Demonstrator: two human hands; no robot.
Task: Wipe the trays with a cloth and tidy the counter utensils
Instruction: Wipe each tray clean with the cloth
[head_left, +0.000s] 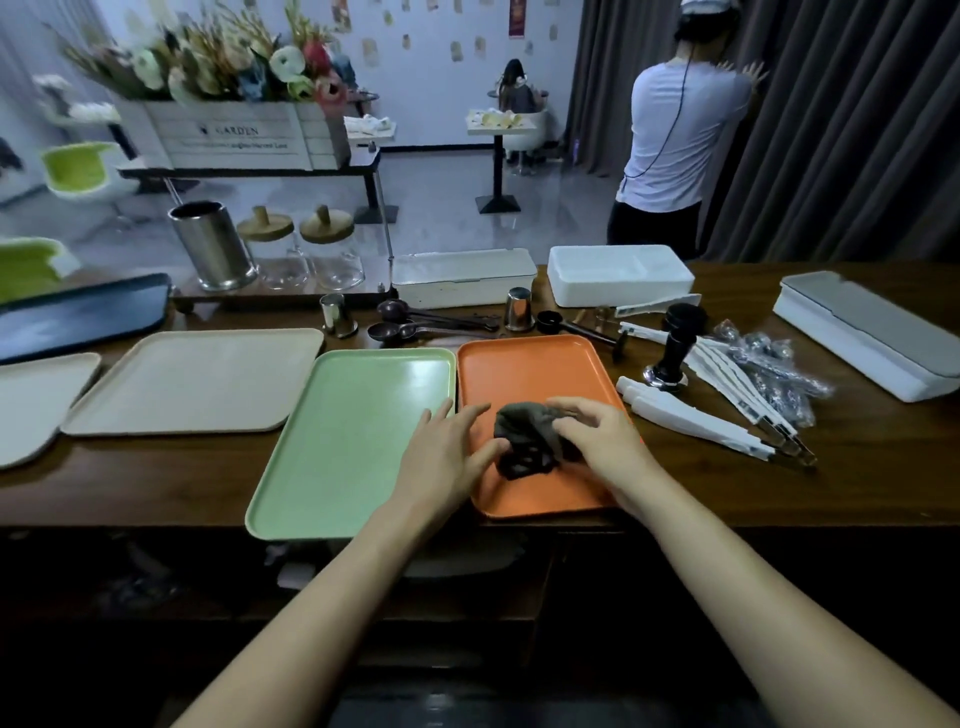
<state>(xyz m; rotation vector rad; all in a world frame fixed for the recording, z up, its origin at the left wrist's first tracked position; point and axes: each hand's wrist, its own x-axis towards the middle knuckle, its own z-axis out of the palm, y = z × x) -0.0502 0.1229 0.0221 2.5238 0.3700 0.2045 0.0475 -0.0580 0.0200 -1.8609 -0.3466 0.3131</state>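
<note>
— How does our cloth look?
— Dark grey-brown, crumpled into a loose wad. It lies on the near half of our orange tray, which sits right beside the green tray.
— And our hands?
— Our right hand curls its fingers over the wad's right side, gripping it. Our left hand holds its fingers spread and straight above the seam between the two trays, thumb touching the cloth's left edge.
— Our counter?
— Dark wood. A beige tray lies left of the green one. Scoops, a black tamper and paper-sleeved cutlery lie scattered behind and right of the orange one.
— The room?
— Blurred flowers in a white crate at far left, and a person in a white shirt facing a dark curtain.
</note>
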